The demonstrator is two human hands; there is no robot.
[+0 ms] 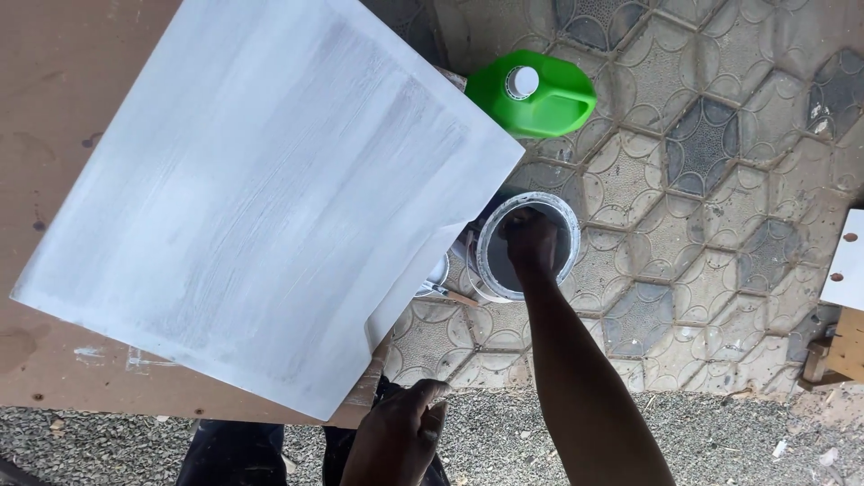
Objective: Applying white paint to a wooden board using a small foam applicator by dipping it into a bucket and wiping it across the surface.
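A large board painted streaky white (261,189) lies tilted on a brown table top (54,108). My right hand (531,241) reaches down into an open white paint bucket (490,261) on the paved ground; its fingers are closed inside the bucket, and what they hold is hidden. My left hand (396,432) rests near the table's front corner, just below the board's lower corner, fingers loosely bent and holding nothing that I can see.
A green plastic jug with a white cap (533,94) lies on the patterned paving beyond the bucket. A small tin and a brush handle (445,290) sit next to the bucket. White panels and wood pieces (846,270) stand at the right edge. Gravel lies below.
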